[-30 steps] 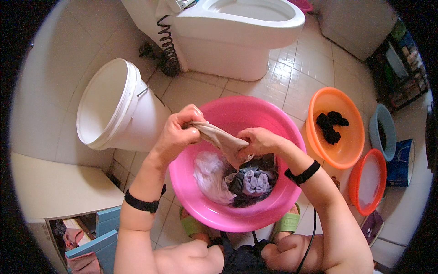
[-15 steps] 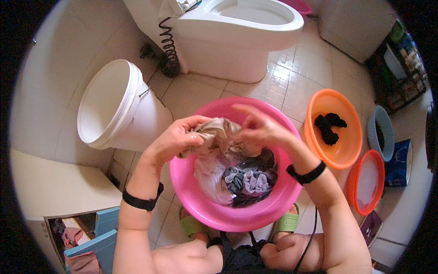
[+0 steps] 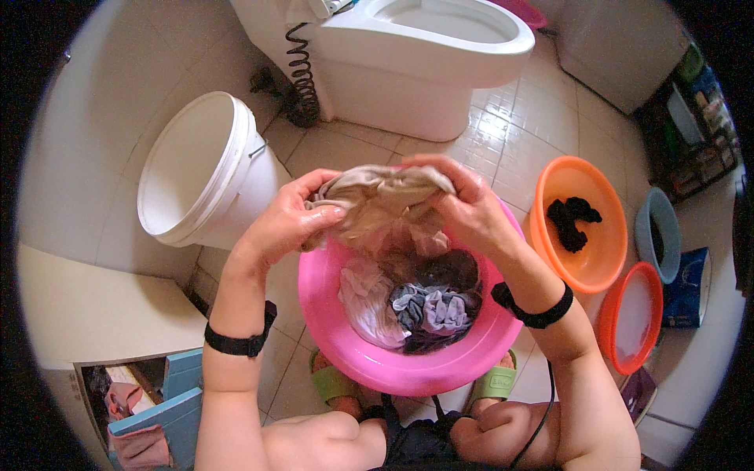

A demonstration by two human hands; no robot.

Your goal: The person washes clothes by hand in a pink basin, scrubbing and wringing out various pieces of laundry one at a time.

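Note:
A wet beige garment is stretched between my two hands above the far side of a pink basin. My left hand grips its left end, thumb on top. At the other end, the fingers of my right hand are closed on the cloth. The exact kind of garment cannot be made out. Below it in the basin lie a white cloth, a bunched lilac-grey cloth and some dark cloth, all wet.
A white bucket stands at the left, near a toilet. At the right are an orange basin holding black cloth, a blue basin and a red basin. A cabinet is at the lower left.
Both hands have risen slightly with the beige garment, which is spread wider. My right hand's fingers, earlier partly extended, have closed on its right end.

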